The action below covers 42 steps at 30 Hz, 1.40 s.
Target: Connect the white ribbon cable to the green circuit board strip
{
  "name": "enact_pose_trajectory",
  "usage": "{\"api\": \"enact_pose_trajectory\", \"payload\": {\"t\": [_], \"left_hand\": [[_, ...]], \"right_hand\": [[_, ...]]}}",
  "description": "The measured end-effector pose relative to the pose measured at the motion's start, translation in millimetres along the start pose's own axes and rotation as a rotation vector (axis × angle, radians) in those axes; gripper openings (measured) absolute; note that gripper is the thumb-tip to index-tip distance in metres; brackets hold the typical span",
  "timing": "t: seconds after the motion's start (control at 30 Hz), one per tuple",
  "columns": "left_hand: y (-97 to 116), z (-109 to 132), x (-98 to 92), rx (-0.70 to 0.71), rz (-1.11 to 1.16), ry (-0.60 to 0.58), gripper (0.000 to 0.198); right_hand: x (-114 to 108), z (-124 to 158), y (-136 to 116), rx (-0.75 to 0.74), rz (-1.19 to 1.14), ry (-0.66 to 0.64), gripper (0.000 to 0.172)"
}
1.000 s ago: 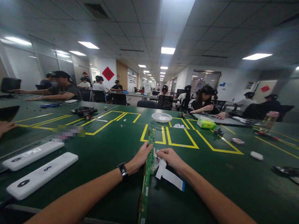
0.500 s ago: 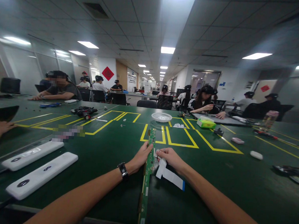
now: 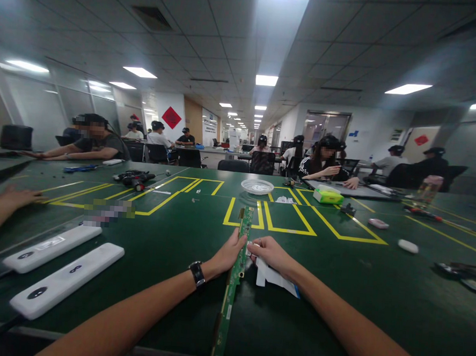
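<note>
A long, narrow green circuit board runs away from me over the middle of the table, slightly tilted. Near its far end, my left hand is closed around it, thumb on top; a dark wristwatch is on that wrist. My right hand pinches a white flat ribbon cable close against the board's right edge. The cable hangs below the right fingers, folded, with a blue tip. Whether its pinched end sits in a connector cannot be made out.
Two white power strips lie at the left, near another person's hand. Beyond the board stands a white woven basket. To the right are a green tissue pack and a white mouse. Co-workers sit across the table.
The board's near end has swung left and its far end slightly right. The ribbon cable has shifted and now shows less of its face. At left, another person's hand has moved right.
</note>
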<state>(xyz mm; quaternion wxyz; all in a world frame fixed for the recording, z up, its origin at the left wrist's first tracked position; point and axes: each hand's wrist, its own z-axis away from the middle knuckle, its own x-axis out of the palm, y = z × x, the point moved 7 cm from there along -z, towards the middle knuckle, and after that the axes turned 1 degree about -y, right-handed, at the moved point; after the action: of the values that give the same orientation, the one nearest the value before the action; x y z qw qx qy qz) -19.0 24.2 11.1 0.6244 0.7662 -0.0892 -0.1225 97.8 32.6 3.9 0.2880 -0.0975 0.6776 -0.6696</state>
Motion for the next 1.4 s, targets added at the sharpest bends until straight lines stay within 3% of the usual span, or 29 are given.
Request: {"api": "enact_pose_trajectory", "payload": {"t": [0.33, 0.67, 0.77, 0.87, 1.0, 1.07, 1.17, 1.3, 1.4], "left_hand": [[7.7, -0.5, 1.5, 0.073, -0.178, -0.024, 0.054], [-0.2, -8.2, -1.4, -0.023, 0.067, -0.103, 0.052], [-3.7, -15.7, -19.2, -0.066, 0.062, -0.002, 0.055], [1.0, -21.0, -44.5, -0.049, -0.053, 0.132, 0.054], [13.8, -23.8, -67.4, 0.015, -0.192, 0.241, 0.046], [18.2, -23.8, -69.5, 0.048, -0.229, 0.261, 0.044], [20.2, -22.1, -61.7, 0.088, -0.248, 0.238, 0.042], [28.1, -15.9, -42.8, 0.231, -0.342, 0.165, 0.037], [33.8, -10.0, -30.3, 0.315, -0.433, 0.103, 0.036]], "right_hand": [[0.2, 4.6, -10.5, -0.029, 0.078, -0.035, 0.041], [-10.2, -0.2, 3.0, 0.035, -0.034, 0.025, 0.040], [-30.1, -5.3, 8.5, 0.032, 0.028, 0.104, 0.041], [-68.3, -3.9, 13.8, 0.057, 0.188, 0.283, 0.044], [-130.6, 15.9, 10.7, 0.153, 0.780, 0.612, 0.046], [-152.4, 25.9, 12.7, 0.268, 1.015, 0.684, 0.045], [-162.2, 29.8, 14.1, 0.279, 1.146, 0.657, 0.038], [-136.9, 18.5, 6.8, 0.029, 1.182, 0.473, 0.030], [-126.1, 13.0, 7.0, -0.013, 1.208, 0.417, 0.030]]}}
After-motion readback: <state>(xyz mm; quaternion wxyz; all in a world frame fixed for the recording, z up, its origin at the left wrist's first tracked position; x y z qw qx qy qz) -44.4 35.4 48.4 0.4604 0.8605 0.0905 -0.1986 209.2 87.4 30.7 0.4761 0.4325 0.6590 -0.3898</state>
